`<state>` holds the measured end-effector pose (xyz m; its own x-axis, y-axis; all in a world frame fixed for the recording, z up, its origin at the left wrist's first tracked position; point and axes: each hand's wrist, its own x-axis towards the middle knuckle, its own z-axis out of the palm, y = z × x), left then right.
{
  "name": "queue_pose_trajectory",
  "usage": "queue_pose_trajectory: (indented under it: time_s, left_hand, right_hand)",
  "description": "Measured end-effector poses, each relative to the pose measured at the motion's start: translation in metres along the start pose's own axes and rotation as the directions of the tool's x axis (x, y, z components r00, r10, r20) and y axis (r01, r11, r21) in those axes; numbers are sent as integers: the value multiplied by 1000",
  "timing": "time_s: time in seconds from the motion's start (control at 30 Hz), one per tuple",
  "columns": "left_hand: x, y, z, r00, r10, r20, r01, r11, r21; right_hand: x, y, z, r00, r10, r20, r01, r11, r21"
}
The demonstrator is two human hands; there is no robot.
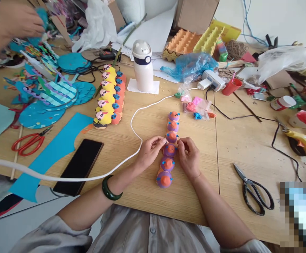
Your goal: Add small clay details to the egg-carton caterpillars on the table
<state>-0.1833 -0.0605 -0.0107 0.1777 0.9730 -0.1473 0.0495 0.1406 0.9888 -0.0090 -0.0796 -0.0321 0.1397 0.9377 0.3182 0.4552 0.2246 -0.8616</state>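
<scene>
A strip of egg-carton cups [170,150] stands lengthwise before me, its several bumps covered in purple and orange clay with small blue bits on their sides. My left hand [151,151] is on its left side, thumb and forefinger pinched at the middle bumps. On the opposite side my right hand [188,154] is also closed in a pinch, fingertips right beside the strip. Whatever is between the fingertips of either hand is too small to make out. Small bags of coloured clay [195,105] lie beyond the strip.
Black-handled scissors [253,189] lie right, a yellow glue gun [303,142] farther off. A white cable [133,128] crosses the table left of the strip. Also left are a phone [79,167], red scissors [32,140] and a decorated egg carton [109,96]. Another person's hand [24,21] is at upper left.
</scene>
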Motion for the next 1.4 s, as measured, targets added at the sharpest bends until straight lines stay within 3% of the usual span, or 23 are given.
queue_pose_trajectory:
  time_s: [0.17,0.23,0.37,0.47,0.63,0.83,0.97,1.17,1.4]
  left_hand:
    - [12,6,-7,993,69,-96,-64,997,46]
    - [13,13,-5,988,84,-132,-87,996,-14]
    - [11,27,8,996,-17,87,43,952,-304]
    - [10,29,17,982,-85,169,143,916,-374]
    - [5,23,16,987,-60,146,96,963,-253]
    - [-3,26,11,983,26,179,-22,999,-24]
    - [-6,25,12,982,40,182,-38,999,-14]
    - [-5,24,13,983,149,104,-155,986,53]
    - [-6,26,12,991,93,91,-99,993,57]
  right_hand:
    - [0,5,1,1000,23,2,-23,996,86]
    - [0,7,-1,999,-21,-32,24,995,94]
    - [-1,5,-6,987,-131,-92,135,990,46]
    - [-2,0,-10,971,-224,-81,226,974,15]
    - [-3,-5,-14,951,-309,0,309,951,-9]
    - [-5,-9,-12,966,-258,-26,257,966,-40]
    - [-5,-12,-12,974,-224,-28,224,975,-15]
    - [-7,-12,-11,973,-226,-38,228,973,33]
    - [-2,-15,-14,936,-351,-2,350,934,-71]
